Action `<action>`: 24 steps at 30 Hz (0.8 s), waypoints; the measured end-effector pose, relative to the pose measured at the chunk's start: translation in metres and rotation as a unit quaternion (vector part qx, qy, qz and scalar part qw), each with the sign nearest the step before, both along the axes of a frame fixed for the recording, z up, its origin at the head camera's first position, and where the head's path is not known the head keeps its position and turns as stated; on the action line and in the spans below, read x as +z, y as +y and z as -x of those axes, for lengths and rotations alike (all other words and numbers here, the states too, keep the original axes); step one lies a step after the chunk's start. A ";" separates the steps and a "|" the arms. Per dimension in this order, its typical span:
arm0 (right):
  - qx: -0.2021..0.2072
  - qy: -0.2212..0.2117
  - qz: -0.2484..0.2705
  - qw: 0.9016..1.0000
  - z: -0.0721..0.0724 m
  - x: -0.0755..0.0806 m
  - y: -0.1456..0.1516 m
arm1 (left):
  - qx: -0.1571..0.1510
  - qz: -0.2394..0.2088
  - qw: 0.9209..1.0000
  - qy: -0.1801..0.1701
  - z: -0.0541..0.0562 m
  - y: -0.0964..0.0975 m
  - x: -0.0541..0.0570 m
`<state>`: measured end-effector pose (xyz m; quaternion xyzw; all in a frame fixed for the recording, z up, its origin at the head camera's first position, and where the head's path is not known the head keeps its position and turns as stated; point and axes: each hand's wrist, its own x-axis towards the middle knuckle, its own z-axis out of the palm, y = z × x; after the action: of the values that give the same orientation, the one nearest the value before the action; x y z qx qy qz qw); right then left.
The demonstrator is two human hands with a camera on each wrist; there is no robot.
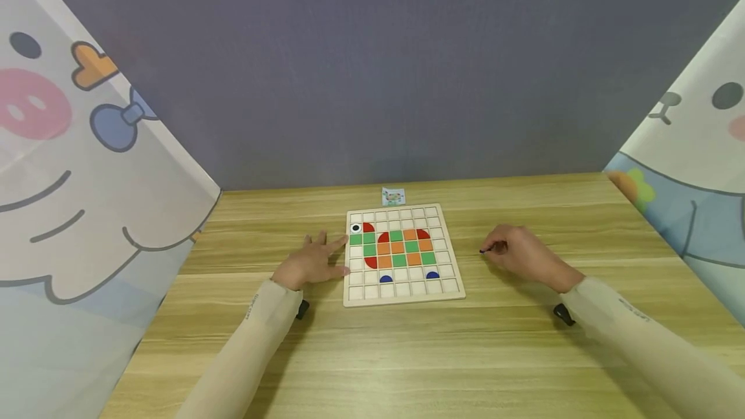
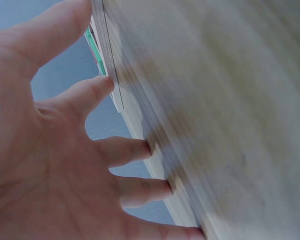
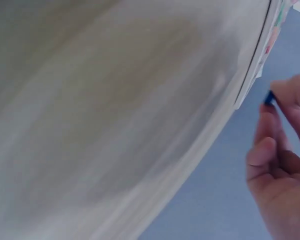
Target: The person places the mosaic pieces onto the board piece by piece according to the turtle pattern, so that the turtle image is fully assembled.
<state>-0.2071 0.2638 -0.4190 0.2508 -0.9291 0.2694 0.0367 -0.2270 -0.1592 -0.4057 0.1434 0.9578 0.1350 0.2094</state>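
A square wooden grid board lies flat on the table. Set in its cells are green and orange square tiles, red curved tiles, a round black-and-white eye piece and two blue half-round tiles near the front. My left hand is spread beside the board, its thumb and index finger touching the left edge; in the left wrist view its other fingertips rest on the table. Right of the board, my right hand pinches a small dark blue tile between thumb and index finger, apart from the board.
Behind the board lies a small printed card or packet. A grey partition rises at the table's back. Cartoon-printed cloths hang on the left and right sides. The wooden table extends in front of the board.
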 end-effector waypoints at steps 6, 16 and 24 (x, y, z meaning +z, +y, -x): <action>0.024 0.077 0.049 0.996 0.002 0.006 -0.017 | -0.001 0.003 1.000 0.000 -0.001 0.001 0.001; 0.027 0.026 0.020 0.999 0.022 0.002 -0.047 | -0.006 0.006 1.000 0.002 0.000 -0.001 0.000; 0.007 -0.033 -0.015 0.999 0.036 -0.002 -0.077 | -0.006 0.005 1.000 0.007 0.000 0.000 0.000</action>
<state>-0.2435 0.1866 -0.4213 0.2486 -0.9321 0.2636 0.0009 -0.2266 -0.1590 -0.4057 0.1495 0.9588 0.1281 0.2046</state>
